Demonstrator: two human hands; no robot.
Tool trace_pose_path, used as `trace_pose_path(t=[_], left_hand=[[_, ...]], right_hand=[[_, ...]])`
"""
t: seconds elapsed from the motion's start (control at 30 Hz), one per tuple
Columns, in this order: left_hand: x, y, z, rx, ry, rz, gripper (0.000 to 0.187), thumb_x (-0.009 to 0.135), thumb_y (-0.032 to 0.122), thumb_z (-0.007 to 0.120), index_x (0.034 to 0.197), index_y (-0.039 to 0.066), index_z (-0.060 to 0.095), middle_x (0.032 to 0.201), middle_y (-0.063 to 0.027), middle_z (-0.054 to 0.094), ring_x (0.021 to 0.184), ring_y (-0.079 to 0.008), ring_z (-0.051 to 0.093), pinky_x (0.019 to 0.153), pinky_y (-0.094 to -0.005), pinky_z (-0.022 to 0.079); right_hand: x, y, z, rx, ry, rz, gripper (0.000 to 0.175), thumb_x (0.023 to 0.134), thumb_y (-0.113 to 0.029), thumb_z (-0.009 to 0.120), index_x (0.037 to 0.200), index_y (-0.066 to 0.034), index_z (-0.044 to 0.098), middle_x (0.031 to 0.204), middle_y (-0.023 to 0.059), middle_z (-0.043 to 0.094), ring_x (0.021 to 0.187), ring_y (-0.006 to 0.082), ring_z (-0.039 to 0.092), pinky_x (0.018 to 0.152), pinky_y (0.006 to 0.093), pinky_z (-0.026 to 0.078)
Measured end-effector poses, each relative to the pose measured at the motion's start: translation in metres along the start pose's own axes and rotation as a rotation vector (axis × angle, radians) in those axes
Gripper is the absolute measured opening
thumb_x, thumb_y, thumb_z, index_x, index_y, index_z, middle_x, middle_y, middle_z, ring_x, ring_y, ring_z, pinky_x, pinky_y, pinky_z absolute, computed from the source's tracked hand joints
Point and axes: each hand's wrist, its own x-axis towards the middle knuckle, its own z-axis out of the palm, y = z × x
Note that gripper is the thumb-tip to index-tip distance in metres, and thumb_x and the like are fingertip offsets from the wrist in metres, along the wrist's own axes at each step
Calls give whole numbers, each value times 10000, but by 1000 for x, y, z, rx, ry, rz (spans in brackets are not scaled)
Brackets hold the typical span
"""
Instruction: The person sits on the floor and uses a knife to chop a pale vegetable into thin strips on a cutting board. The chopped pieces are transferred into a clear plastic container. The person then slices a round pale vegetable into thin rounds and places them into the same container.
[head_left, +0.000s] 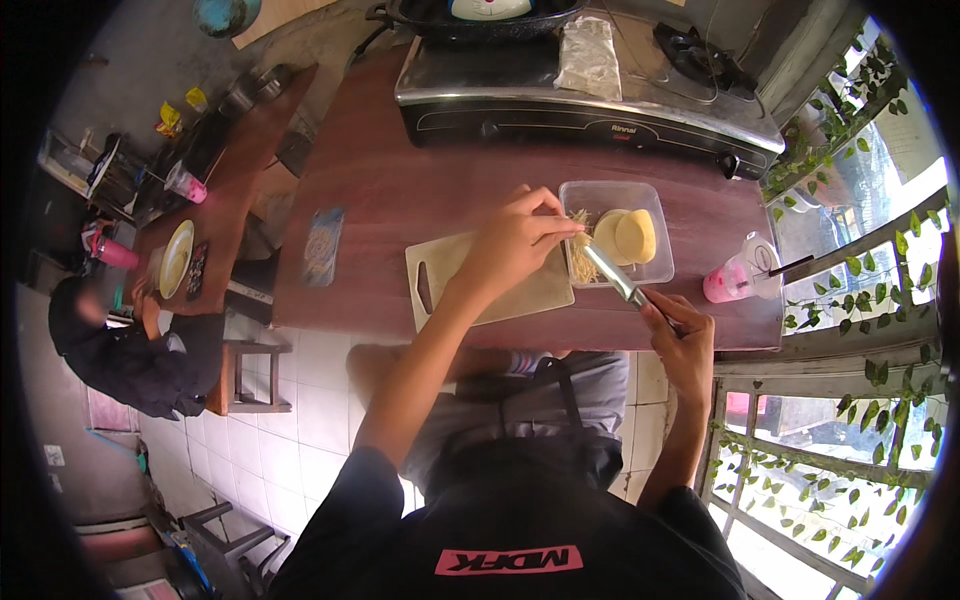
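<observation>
My right hand (681, 330) grips the handle of a kitchen knife (609, 271), its broad blade slanting up and left over a clear plastic container (616, 186). At the blade's far end are the bunched fingertips of my left hand (529, 232), close to some pale strips; whether they pinch any is too small to tell. Thin pale-yellow strips (583, 268) lie along the container's left side. Beside them in it sit peeled, cut pale-yellow vegetable pieces (636, 236), possibly potato. Under my left forearm lies a cutting board (525, 296) with a slot handle, partly hidden.
A Rinnai gas stove (525, 124) stands along the table's (360, 172) back, a crumpled cloth (589, 60) on it. A lidded pink drink (731, 277) tilts in view at right; a patterned phone-shaped object (324, 247) lies left. Another person (127, 352) sits at the left table.
</observation>
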Motion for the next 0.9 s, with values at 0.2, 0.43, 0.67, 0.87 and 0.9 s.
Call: trace_pose_path(t=[0.2, 0.43, 0.67, 0.87, 0.9], left_hand=[[25, -6, 27, -56, -79, -10, 185, 992, 124, 894, 1151, 199, 949, 1076, -38, 723, 1040, -286, 698, 1233, -509, 525], [17, -25, 27, -28, -194, -46, 205, 1034, 40, 806, 1151, 154, 931, 1171, -62, 736, 1138, -340, 736, 1377, -567, 427], [1, -26, 6, -14, -136, -74, 247, 1033, 4, 735, 1191, 91, 905, 1181, -76, 750, 1126, -337, 697, 1020, -472, 593], [-27, -35, -17, -149, -116, -178, 255, 1082, 66, 762, 1312, 106, 866, 1184, -58, 751, 1036, -266, 729, 976, -413, 583], [-36, -38, -21, -131, -121, -189, 253, 1074, 82, 783, 1313, 102, 864, 1183, -57, 754, 1024, -257, 716, 942, -406, 577]], right_hand=[[-5, -18, -2, -281, 154, -124, 320, 1040, -74, 852, 1357, -42, 881, 1111, 144, 813, 980, 225, 782, 887, 371, 596], [-14, -26, 20, -509, 193, -297, 329, 974, -68, 916, 1299, -23, 884, 1103, 158, 804, 925, 314, 806, 844, 414, 615], [-18, -42, 15, -601, 155, -266, 344, 963, -61, 925, 1304, -44, 889, 1134, 164, 803, 958, 341, 817, 859, 435, 632], [-18, -49, 6, -501, 148, -281, 337, 963, -23, 916, 1299, -37, 891, 1137, 139, 806, 948, 267, 802, 851, 394, 625], [-18, -50, 3, -486, 150, -284, 335, 962, -20, 917, 1296, -31, 890, 1139, 135, 807, 949, 249, 797, 852, 388, 624]])
